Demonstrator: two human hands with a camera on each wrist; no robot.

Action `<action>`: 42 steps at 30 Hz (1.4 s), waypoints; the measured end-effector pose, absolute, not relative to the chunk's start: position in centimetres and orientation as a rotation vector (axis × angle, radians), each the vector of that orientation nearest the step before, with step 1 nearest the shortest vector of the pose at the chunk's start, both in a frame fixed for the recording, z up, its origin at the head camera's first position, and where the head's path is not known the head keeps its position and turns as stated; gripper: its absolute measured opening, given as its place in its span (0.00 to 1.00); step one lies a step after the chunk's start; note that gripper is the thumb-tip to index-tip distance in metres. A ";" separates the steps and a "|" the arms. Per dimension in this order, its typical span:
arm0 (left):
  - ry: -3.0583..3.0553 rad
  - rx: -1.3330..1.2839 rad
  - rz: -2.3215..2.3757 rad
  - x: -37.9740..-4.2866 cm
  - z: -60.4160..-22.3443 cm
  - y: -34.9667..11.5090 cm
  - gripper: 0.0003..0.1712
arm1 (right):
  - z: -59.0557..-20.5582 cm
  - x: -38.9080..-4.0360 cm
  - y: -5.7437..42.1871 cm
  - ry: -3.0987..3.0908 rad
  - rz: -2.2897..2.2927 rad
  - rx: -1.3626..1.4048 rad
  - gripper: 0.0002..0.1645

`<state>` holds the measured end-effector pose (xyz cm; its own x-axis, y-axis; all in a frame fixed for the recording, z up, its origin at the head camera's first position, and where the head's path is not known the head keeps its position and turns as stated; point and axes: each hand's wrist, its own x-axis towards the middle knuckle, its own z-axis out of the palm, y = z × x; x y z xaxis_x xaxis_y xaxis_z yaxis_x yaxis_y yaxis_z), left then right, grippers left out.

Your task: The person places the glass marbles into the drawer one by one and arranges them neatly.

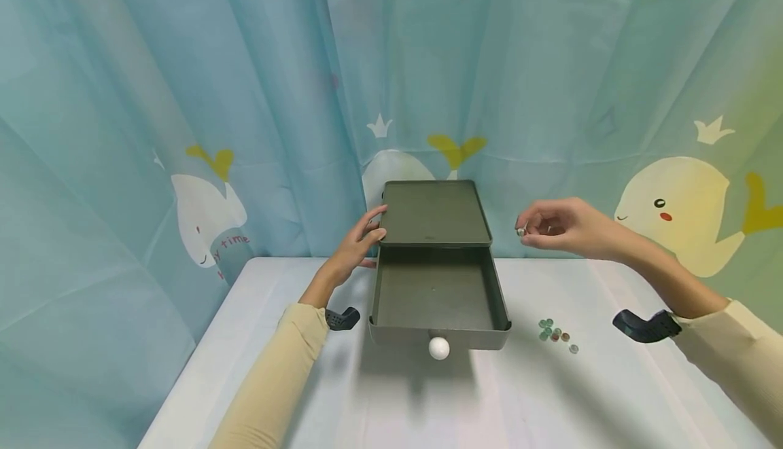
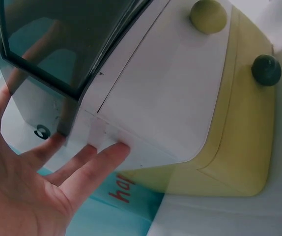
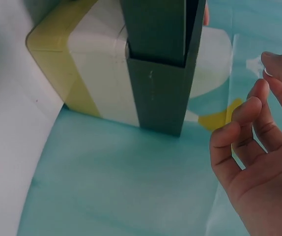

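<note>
A drawer box with a dark green top (image 1: 434,211) stands at the table's back, its green upper drawer (image 1: 434,296) pulled out and bare inside. A white knob (image 1: 438,348) sits on that drawer's front. My left hand (image 1: 351,252) rests on the box's left side, fingers spread and fairly straight, thumb near the top edge. To the right of the box, my right hand (image 1: 571,228) is raised above the table and pinches a small clear glass bead (image 1: 521,231) between thumb and fingertip. In the right wrist view the bead is mostly hidden by the fingertips.
Several small round glass beads (image 1: 555,335), green, reddish and clear, lie on the white table (image 1: 618,381) right of the drawer. Below the green drawer are a white drawer with a yellow knob (image 2: 209,16) and a yellow drawer with a green knob (image 2: 266,70). A blue curtain (image 1: 538,96) hangs behind.
</note>
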<state>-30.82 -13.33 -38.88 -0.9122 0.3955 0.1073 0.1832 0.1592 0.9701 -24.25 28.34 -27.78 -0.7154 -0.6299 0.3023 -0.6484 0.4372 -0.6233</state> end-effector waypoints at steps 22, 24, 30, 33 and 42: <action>2.243 0.552 1.835 -30.8 -38.8 -13.5 0.35 | -25.7 -26.3 19.9 -2.793 1.164 1.477 0.11; 2.247 0.557 1.830 -30.8 -38.9 -13.5 0.35 | -25.6 -26.5 19.2 -2.806 1.173 1.517 0.11; 2.255 0.557 1.827 -30.8 -38.9 -13.6 0.35 | -25.7 -27.0 16.8 -2.823 1.236 1.641 0.08; 2.258 0.546 1.827 -30.7 -38.9 -13.6 0.35 | -26.0 -27.1 15.5 -2.804 1.267 1.693 0.07; 2.261 0.515 1.835 -30.3 -38.7 -13.4 0.35 | -27.2 -27.3 12.8 -2.752 1.283 1.811 0.11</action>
